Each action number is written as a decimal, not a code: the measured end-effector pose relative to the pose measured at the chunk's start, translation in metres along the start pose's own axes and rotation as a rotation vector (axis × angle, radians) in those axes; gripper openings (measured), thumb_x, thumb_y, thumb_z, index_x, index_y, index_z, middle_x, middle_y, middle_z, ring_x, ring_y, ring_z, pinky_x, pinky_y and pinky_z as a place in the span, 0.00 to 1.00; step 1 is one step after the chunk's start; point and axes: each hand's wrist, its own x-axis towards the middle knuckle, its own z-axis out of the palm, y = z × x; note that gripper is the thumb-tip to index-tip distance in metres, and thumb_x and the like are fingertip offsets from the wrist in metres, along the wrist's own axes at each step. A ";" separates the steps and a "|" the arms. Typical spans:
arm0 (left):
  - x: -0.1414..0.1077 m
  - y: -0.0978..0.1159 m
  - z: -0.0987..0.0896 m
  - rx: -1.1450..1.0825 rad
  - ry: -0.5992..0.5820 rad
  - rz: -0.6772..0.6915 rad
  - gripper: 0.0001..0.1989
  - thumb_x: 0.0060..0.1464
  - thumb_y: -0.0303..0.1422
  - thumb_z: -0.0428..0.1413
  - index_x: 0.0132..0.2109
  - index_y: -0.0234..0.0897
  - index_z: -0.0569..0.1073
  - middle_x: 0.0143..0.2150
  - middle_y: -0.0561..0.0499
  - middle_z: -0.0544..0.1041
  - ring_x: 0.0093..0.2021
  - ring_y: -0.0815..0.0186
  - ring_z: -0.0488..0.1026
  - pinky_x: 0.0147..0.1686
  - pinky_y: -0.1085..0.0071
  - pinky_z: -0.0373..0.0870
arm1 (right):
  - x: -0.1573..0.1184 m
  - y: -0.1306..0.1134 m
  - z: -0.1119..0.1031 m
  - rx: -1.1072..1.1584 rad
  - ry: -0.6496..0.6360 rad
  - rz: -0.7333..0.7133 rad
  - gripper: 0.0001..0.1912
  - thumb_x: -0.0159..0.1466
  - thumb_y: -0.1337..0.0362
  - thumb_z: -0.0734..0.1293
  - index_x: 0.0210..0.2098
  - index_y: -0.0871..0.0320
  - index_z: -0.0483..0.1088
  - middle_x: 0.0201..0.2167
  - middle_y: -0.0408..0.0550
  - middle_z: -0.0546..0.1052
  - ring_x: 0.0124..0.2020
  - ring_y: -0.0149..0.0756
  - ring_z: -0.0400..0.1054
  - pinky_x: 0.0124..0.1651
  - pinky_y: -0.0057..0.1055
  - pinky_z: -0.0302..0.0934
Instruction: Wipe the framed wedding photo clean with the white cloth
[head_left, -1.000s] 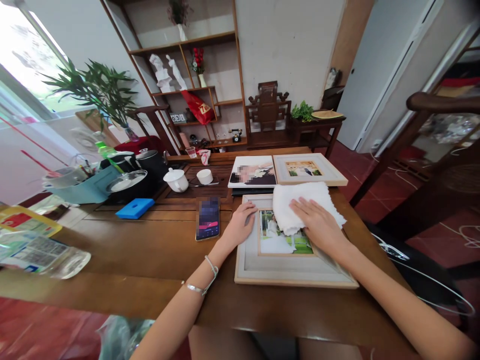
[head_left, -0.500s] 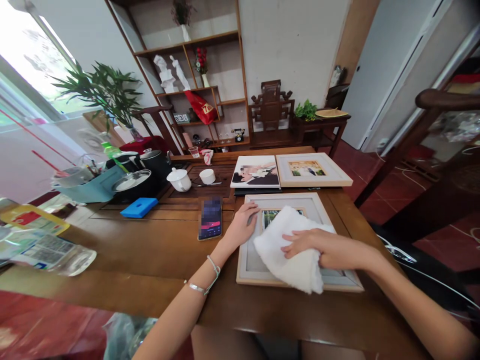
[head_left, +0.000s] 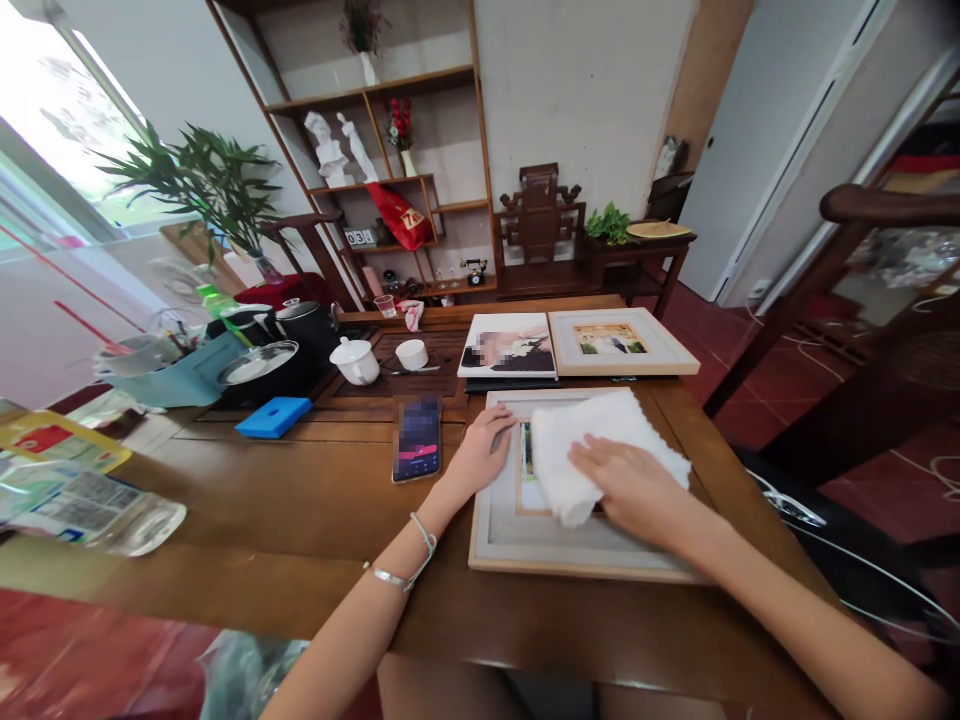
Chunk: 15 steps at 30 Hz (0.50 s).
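Observation:
A picture frame (head_left: 555,551) with a pale wood rim lies flat on the table, a small photo (head_left: 526,465) at its middle. My left hand (head_left: 487,447) grips the frame's left side, fingers bent over the rim. My right hand (head_left: 626,487) holds a fluffy white towel (head_left: 600,430) against the frame's face, its fingers pressed onto the cloth. The towel covers most of the photo and the frame's upper right part; only the photo's left strip shows.
Beyond the frame lie a photo panel (head_left: 517,325) and another framed picture (head_left: 675,350). Left of my left hand are a phone (head_left: 418,440), a blue block (head_left: 274,417), a lidded white cup (head_left: 355,360) and a clear bottle (head_left: 142,515). A wooden chair (head_left: 810,390) stands at right.
My right hand has pushed the towel away from me and a little to the right over the frame, uncovering its lower part. My left hand stays on the frame's left side.

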 end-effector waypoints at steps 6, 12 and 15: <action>0.000 0.000 -0.001 -0.024 0.002 0.000 0.13 0.59 0.26 0.51 0.47 0.33 0.77 0.53 0.39 0.75 0.57 0.56 0.70 0.59 0.54 0.66 | -0.013 -0.043 -0.024 0.175 -0.116 -0.281 0.31 0.49 0.77 0.62 0.54 0.69 0.68 0.54 0.64 0.72 0.56 0.51 0.66 0.56 0.43 0.61; 0.000 0.002 -0.002 0.004 -0.001 -0.008 0.13 0.59 0.25 0.50 0.47 0.33 0.76 0.52 0.40 0.75 0.57 0.57 0.70 0.60 0.54 0.65 | -0.046 -0.006 -0.055 0.287 -0.234 0.027 0.25 0.52 0.78 0.59 0.43 0.53 0.76 0.38 0.49 0.80 0.40 0.42 0.74 0.43 0.33 0.64; 0.000 0.002 -0.002 -0.002 0.001 -0.008 0.13 0.59 0.25 0.50 0.47 0.33 0.76 0.52 0.40 0.75 0.56 0.57 0.70 0.60 0.54 0.65 | -0.048 0.017 -0.052 0.219 -0.215 0.186 0.28 0.51 0.78 0.59 0.43 0.50 0.77 0.37 0.46 0.80 0.40 0.43 0.74 0.41 0.33 0.63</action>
